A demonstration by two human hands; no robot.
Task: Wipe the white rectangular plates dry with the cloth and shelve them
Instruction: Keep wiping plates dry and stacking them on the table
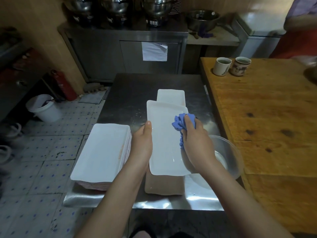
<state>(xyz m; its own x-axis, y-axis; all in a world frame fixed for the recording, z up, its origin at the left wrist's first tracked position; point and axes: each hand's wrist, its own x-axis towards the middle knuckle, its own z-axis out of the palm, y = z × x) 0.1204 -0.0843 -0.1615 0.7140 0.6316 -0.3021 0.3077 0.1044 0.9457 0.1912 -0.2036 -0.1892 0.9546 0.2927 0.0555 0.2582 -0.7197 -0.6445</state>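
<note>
The right hand (197,140) is clenched around the bunched blue cloth (181,124), pressing it onto the white plate (164,140) — gripped along its 9 o'clock edge by the left hand (143,143), thumb on the rim. Another plate (171,97) lies at 12 o'clock. At 9 o'clock sits a plate stack (103,152) on the steel table (130,93) — at 3 o'clock, a clear bowl (229,155).

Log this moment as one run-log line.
left hand steadies plate | right hand wipes with blue cloth | stack left
</note>
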